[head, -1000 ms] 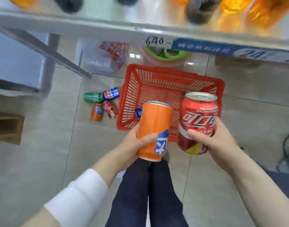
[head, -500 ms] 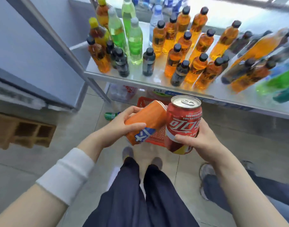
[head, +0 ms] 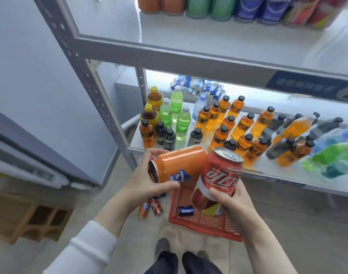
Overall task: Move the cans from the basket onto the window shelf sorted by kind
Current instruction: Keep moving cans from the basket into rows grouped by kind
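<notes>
Basket (head: 198,224) on floor, lower centre; one can (head: 186,211) lying inside. Two cans (head: 150,207) on floor just left of basket. Bottles (head: 228,125) on lower shelf (head: 277,175), centre-right. Can row (head: 228,6) on upper shelf (head: 208,36), top of frame.

Views: one only, head-worn, wide-angle; nothing shared with a second view.
Position: above the hands, in front of a metal shelf rack (head: 102,107).
Facing: forward and down, past both forearms to the floor (head: 287,224).
Nearness: close on the left hand (head: 147,182) and right hand (head: 231,202); upper shelf (head: 208,54) cropped at the top edge.
Distortion: straight rack edges bowed toward the frame borders.
</notes>
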A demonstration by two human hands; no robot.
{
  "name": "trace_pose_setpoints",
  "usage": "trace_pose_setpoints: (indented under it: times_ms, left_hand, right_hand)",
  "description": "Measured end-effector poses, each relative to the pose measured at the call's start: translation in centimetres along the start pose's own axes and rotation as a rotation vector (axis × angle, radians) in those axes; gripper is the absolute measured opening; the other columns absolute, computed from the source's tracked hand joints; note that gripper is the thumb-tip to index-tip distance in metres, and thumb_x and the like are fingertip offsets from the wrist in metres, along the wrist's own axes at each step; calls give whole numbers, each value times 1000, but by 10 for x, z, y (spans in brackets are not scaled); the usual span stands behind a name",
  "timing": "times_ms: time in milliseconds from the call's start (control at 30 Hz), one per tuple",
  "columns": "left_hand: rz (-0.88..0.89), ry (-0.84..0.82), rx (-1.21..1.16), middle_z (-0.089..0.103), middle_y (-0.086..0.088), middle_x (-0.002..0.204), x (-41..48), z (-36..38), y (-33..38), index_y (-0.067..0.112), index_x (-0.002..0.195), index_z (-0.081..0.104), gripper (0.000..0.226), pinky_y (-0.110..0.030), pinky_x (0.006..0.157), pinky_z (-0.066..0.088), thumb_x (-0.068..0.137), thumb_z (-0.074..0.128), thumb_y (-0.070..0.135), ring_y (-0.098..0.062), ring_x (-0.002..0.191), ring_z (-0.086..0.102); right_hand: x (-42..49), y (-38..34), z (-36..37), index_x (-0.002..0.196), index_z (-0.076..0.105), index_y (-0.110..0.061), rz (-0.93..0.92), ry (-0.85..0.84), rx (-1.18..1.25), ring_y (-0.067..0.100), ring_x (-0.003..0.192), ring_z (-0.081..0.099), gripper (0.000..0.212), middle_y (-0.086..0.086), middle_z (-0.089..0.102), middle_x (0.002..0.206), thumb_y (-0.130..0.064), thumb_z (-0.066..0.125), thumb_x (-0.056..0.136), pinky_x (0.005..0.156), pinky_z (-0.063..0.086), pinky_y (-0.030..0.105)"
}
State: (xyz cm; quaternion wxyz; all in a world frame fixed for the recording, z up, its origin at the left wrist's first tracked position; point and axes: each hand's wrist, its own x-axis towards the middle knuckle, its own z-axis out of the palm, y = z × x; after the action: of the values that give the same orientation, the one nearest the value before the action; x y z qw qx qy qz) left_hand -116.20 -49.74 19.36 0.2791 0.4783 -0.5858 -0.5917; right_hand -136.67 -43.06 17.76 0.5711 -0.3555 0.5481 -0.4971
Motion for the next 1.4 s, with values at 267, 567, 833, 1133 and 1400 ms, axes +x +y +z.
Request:
trace_pose_setpoints:
  times_ms: [267,567,833,1133,1400]
  left_hand:
    - [204,365,-148,61,15,86,20,-6,45,30,97,45,60,-13,57,51,65,74,-10,6,71,65]
    - [444,501,-237,66,12,91,69,-8,135,35,95,54,55,-16,69,53,48,82,39,-2,82,66]
    - [485,532,-83,62,6,96,116,-46,186,27,101,53,50,-11,64,50,62,84,30,-3,84,61]
    - [469,566,112,59,10,95,180,-135,212,19,108,49,53,-11,65,50,66,81,23,2,83,59]
    - [433,469,101,64,-1,110,242,-171,197,22,112,51,68,-32,83,54,56,87,30,-14,98,62]
  right_hand:
    - [19,-48,26,109,57,-14,-41,-46,69,21,85,69,103,7,72,91,-50,91,19,67,54,26]
    - [55,-127,18,105,58,-14,-235,-70,-3,24,88,68,96,4,71,89,-57,88,25,75,52,33]
    - [92,-175,8,105,57,-22,-280,-133,-114,17,88,69,77,-1,72,92,-38,83,35,74,52,29]
    - [146,-207,19,108,55,-16,-384,-33,-177,16,84,69,79,-1,72,89,-36,80,36,65,55,25]
    - [196,-217,30,111,57,-14,-434,115,-240,15,87,68,88,0,72,93,-42,87,33,72,53,29]
